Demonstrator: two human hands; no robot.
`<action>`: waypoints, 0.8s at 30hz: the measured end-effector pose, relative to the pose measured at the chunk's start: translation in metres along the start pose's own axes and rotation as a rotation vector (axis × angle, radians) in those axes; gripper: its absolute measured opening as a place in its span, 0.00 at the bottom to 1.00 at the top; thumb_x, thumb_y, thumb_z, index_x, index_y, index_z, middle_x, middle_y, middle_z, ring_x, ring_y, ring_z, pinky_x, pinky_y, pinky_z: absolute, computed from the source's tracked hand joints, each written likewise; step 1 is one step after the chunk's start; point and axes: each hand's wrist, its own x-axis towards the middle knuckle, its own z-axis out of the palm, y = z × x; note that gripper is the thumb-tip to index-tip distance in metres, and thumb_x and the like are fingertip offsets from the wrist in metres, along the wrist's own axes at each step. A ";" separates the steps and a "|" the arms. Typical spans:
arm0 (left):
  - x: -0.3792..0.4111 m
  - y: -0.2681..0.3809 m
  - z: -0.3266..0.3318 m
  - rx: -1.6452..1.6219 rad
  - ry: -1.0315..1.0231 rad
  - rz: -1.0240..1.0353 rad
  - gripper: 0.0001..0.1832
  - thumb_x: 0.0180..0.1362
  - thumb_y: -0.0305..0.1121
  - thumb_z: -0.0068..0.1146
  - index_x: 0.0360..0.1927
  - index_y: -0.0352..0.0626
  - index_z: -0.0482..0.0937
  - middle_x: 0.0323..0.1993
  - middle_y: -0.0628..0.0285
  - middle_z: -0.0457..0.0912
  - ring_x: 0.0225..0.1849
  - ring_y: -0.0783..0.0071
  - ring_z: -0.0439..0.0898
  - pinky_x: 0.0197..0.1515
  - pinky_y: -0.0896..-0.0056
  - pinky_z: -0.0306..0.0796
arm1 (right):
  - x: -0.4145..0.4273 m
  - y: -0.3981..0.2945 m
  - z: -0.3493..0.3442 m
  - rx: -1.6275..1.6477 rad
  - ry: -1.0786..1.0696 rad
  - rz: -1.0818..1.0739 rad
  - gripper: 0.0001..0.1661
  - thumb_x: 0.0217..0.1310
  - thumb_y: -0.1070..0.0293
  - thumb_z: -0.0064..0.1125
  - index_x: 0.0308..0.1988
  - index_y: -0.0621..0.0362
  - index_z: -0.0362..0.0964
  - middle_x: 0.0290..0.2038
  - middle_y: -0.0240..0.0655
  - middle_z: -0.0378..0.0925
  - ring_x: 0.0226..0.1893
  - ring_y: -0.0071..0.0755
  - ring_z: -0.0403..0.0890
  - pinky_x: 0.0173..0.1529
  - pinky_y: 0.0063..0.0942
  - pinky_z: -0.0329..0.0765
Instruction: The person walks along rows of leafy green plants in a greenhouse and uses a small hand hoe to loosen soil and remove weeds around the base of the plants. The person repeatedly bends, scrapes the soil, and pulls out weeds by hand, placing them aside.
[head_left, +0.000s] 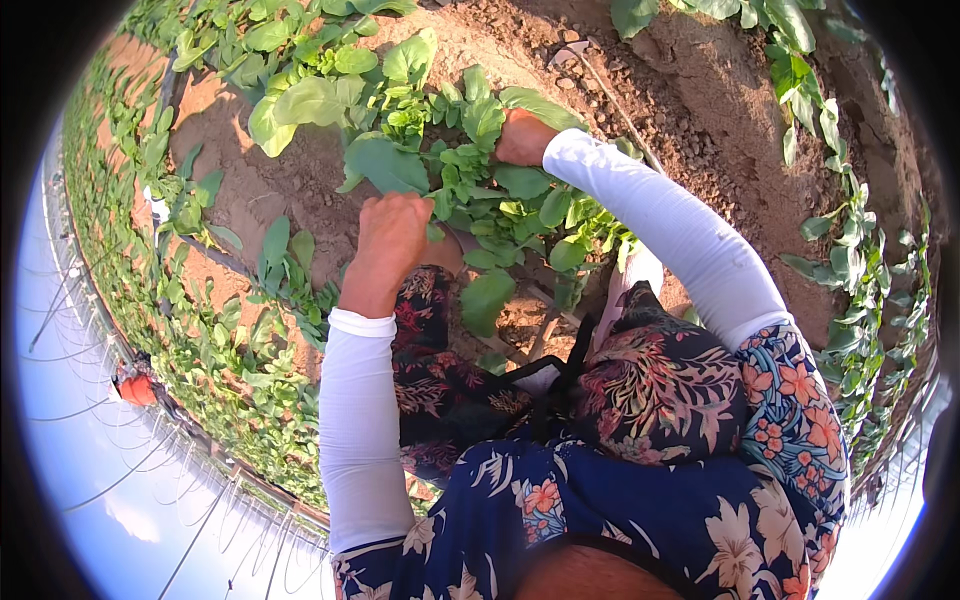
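Observation:
A row of leafy green plants (465, 161) runs in front of me, with broad leaves and smaller frilly ones among them. My left hand (394, 232) is curled at the plants' near left edge, just below a broad blue-green leaf (390, 166); its fingertips are hidden, and whether it grips a stem I cannot tell. Farther right, my right hand (523, 137) reaches in among the leaves, its fingers hidden by foliage beneath a long leaf (541, 106). White sleeves cover both forearms.
Dry brown soil (720, 135) with clods lies to the right, crossed by a thin stick (619, 105). Another plant row (851, 247) curves down the right side. Dense greens (247, 397) fill the left. A person in red (136, 388) is far off at the left edge, near thin arched hoops.

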 end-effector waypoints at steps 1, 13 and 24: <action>0.001 0.001 -0.001 0.001 0.000 0.005 0.07 0.45 0.25 0.52 0.28 0.45 0.80 0.28 0.60 0.80 0.36 0.62 0.79 0.38 0.59 0.69 | 0.005 0.010 0.009 0.012 0.024 -0.010 0.29 0.46 0.56 0.58 0.47 0.64 0.70 0.40 0.54 0.76 0.43 0.52 0.78 0.47 0.39 0.75; 0.003 0.000 0.003 0.008 -0.003 -0.004 0.07 0.46 0.27 0.53 0.29 0.46 0.79 0.30 0.61 0.79 0.38 0.63 0.78 0.39 0.60 0.69 | 0.002 0.007 0.011 0.031 0.126 -0.095 0.24 0.45 0.53 0.58 0.40 0.58 0.74 0.38 0.50 0.77 0.40 0.51 0.79 0.44 0.39 0.76; 0.005 0.021 -0.036 -0.016 0.234 0.083 0.08 0.47 0.26 0.52 0.31 0.44 0.79 0.33 0.58 0.77 0.40 0.61 0.76 0.41 0.58 0.68 | -0.088 0.125 -0.058 0.238 0.580 0.357 0.12 0.49 0.65 0.52 0.36 0.58 0.74 0.34 0.45 0.79 0.37 0.48 0.79 0.44 0.37 0.74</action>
